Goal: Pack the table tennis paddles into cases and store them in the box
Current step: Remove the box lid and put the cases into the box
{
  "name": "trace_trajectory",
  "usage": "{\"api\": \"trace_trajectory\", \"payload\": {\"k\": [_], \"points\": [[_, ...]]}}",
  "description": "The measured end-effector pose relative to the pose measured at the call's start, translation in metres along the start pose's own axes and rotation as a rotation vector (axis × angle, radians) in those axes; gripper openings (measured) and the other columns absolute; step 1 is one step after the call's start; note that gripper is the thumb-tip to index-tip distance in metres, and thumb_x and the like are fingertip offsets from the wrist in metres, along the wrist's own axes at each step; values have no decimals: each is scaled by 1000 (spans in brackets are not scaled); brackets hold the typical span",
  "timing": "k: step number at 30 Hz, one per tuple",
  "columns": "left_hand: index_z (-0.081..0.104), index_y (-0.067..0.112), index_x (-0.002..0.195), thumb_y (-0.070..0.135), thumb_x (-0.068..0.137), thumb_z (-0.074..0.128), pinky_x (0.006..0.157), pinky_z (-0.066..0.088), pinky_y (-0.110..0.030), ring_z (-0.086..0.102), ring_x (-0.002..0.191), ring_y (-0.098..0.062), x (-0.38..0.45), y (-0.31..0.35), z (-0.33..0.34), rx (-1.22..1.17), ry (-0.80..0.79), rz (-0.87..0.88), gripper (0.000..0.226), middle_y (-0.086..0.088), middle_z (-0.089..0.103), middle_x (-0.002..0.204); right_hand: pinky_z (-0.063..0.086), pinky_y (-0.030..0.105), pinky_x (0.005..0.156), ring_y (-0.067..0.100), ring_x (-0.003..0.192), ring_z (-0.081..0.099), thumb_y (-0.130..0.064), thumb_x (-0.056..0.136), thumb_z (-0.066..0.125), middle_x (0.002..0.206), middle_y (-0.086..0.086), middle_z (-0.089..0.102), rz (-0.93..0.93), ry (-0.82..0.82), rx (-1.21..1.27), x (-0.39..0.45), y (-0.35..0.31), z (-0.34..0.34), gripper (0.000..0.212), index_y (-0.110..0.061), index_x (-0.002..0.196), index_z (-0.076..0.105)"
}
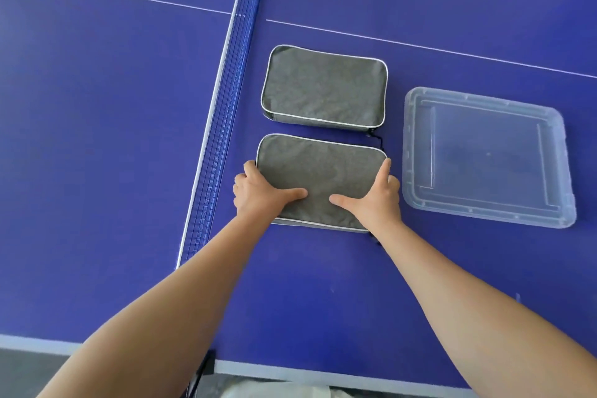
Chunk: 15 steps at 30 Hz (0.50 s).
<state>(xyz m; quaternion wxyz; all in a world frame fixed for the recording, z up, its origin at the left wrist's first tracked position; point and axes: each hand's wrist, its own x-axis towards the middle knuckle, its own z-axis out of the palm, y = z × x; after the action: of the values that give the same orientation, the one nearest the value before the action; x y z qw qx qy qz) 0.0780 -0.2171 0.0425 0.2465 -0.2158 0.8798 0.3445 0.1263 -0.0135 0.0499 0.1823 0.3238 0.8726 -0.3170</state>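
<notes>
Two grey fabric paddle cases with white piping lie on the blue table, both closed. The far case [324, 87] lies untouched. The near case [318, 171] is gripped at both short ends. My left hand [258, 195] clasps its left edge, thumb lying across the top. My right hand [376, 195] clasps its right edge, thumb on top and index finger along the side. No paddle shows. A black zip cord pokes out at each case's right corner.
A clear plastic lid or shallow box [487, 157] lies flat to the right of the cases. The table tennis net [226, 107] runs close along their left. The table's near edge [290, 371] is at the bottom.
</notes>
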Motion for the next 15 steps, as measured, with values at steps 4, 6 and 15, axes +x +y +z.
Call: {"api": "trace_trajectory", "payload": {"k": [4, 6, 15], "points": [[31, 25, 136, 61, 44, 89, 103, 43, -49, 47, 124, -25, -34, -13, 13, -12, -20, 25, 115, -2, 46, 131, 30, 42, 112, 25, 148, 12, -55, 61, 86, 162, 5, 3, 66, 23, 133, -32, 33, -6, 142, -19, 154, -15], [30, 26, 138, 61, 43, 89, 103, 43, -49, 46, 125, -23, -58, -15, 21, -14, -25, 52, 117, 0, 45, 132, 29, 41, 113, 22, 149, 12, -55, 62, 86, 162, 5, 3, 97, 45, 197, -52, 57, -14, 140, -18, 154, -13], [29, 30, 139, 58, 45, 91, 106, 43, -47, 41, 126, -18, -201, 4, 94, -26, -137, 278, 115, 5, 40, 131, 43, 39, 102, 17, 134, 40, -58, 55, 87, 149, -6, 34, 182, 223, 451, -161, 208, -90, 122, -36, 151, 13]]}}
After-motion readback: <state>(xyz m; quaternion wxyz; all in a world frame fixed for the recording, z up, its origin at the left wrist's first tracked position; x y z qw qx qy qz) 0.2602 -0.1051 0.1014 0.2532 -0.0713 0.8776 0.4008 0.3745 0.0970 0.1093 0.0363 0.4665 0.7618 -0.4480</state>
